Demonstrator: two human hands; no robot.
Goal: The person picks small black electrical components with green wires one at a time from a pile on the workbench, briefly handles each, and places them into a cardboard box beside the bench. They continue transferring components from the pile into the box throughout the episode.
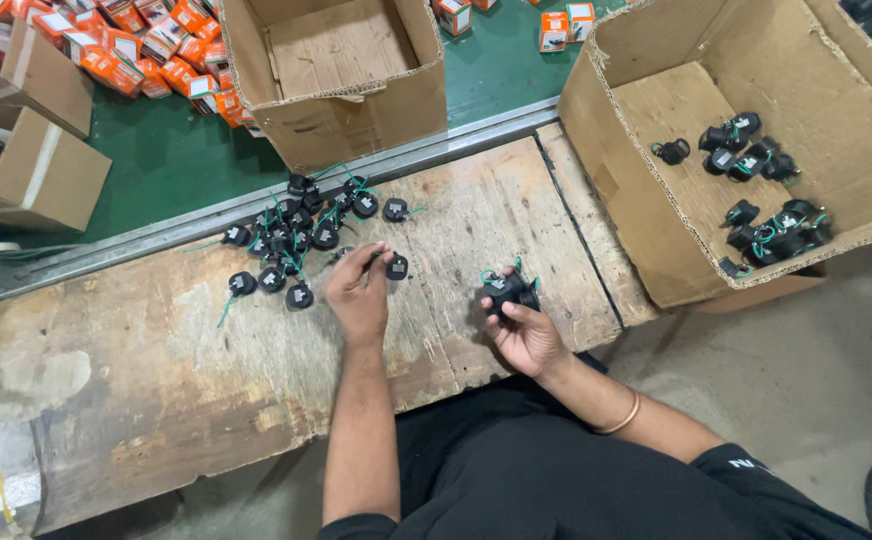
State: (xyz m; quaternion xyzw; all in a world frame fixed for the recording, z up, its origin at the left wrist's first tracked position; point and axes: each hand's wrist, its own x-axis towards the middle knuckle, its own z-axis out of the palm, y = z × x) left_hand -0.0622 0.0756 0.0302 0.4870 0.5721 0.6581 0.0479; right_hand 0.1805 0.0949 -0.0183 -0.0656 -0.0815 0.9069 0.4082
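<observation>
1. I am reaching my left hand (359, 290) across the worn wooden worktop (156, 370), palm down, with the fingertips pinching together on one small black round part (396, 266) at the near edge of a pile.
2. My right hand (523, 330) is lying palm up just to the right, its fingers closing around a small cluster of black parts with green wires (508, 289), which I am holding just above the worktop.
3. The loose pile of black parts (296, 235) is sitting beyond my left hand, spread over the far side of the worktop, with thin green wires trailing from several pieces.
4. A large open cardboard box (616, 170) is standing to my right, past the end of the worktop, and more of the same black parts (766, 200) are lying scattered on its bottom.
5. A second open cardboard box (346, 110) is standing beyond the pile on the green surface (156, 170), and small orange cartons (136, 50) are lying heaped to its left.
6. A thin bangle (624, 415) is resting on my right wrist.
</observation>
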